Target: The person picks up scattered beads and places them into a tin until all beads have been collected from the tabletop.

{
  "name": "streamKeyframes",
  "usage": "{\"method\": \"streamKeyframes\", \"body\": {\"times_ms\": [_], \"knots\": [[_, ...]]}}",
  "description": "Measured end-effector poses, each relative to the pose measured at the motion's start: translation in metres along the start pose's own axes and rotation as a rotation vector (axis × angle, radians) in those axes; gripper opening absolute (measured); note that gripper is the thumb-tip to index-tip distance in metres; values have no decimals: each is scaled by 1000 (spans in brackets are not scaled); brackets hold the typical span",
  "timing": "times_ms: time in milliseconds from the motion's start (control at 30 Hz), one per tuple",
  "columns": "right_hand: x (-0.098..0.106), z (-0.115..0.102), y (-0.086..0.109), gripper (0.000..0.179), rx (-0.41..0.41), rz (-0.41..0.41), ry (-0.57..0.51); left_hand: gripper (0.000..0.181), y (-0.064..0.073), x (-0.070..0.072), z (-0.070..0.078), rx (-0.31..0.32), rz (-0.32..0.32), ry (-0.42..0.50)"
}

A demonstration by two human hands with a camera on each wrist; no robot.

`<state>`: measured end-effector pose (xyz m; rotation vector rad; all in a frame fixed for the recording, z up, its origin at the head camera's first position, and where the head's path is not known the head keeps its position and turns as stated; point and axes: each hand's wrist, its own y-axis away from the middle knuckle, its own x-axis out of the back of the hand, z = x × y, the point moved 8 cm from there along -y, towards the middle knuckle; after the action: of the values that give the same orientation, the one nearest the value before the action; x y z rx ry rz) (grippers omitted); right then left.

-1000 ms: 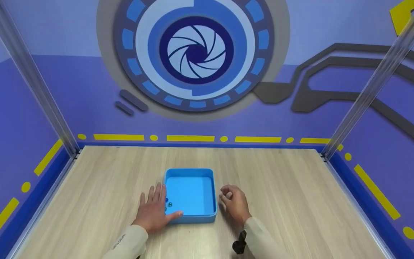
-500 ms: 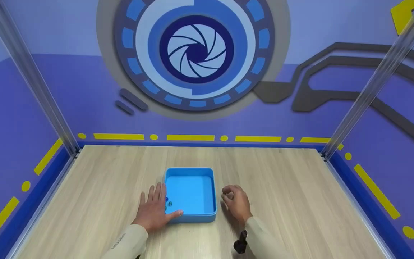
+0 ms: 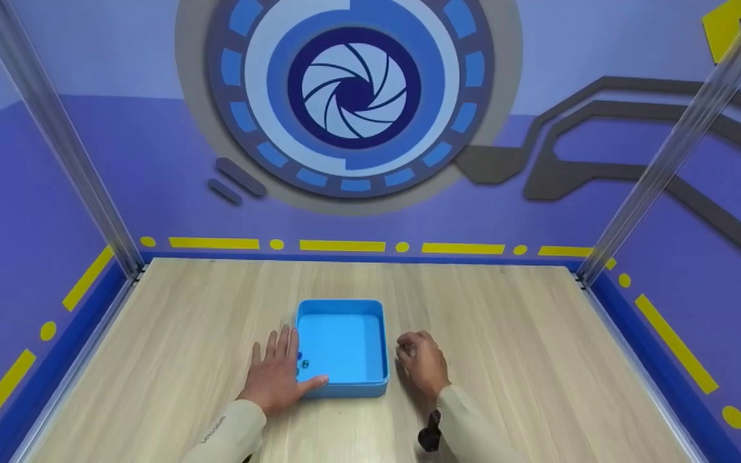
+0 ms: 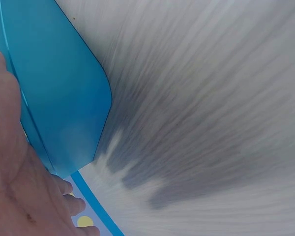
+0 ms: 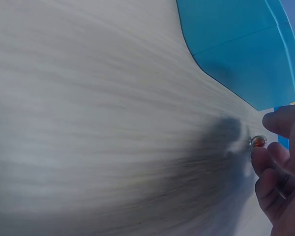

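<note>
A square blue box (image 3: 345,391) stands on the wooden table in the head view. My left hand (image 3: 273,381) rests on its left wall with straight, spread fingers, the thumb lying over the front rim. Inside, by the left wall, lie a dark blue marble (image 3: 299,355) and a greenish marble (image 3: 305,364); a further one is partly hidden by the left hand. Just right of the box, my right hand (image 3: 424,364) has curled fingers. The right wrist view shows a clear glass marble (image 5: 258,141) with an orange-red core held at those fingertips, apart from the box.
The wooden table (image 3: 505,334) extends on both sides of the box. Blue printed panels (image 3: 152,180) enclose its back and sides, with metal posts (image 3: 673,145) at the back corners. A small black object (image 3: 430,434) hangs at the right sleeve.
The right hand has shifted very slightly right, staying beside the box. The left hand and the marbles in the box hold their places.
</note>
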<state>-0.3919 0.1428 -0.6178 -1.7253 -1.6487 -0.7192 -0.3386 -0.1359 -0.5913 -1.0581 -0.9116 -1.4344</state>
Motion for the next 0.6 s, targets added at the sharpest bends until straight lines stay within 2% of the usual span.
{"method": "streamKeyframes", "body": {"times_ms": [400, 600], "knots": [[-6, 2, -3, 16, -20, -12, 69, 112, -1, -1, -1, 3, -7, 10], [-8, -1, -3, 16, 31, -1, 96, 112, -1, -3, -1, 7, -14, 13]]}}
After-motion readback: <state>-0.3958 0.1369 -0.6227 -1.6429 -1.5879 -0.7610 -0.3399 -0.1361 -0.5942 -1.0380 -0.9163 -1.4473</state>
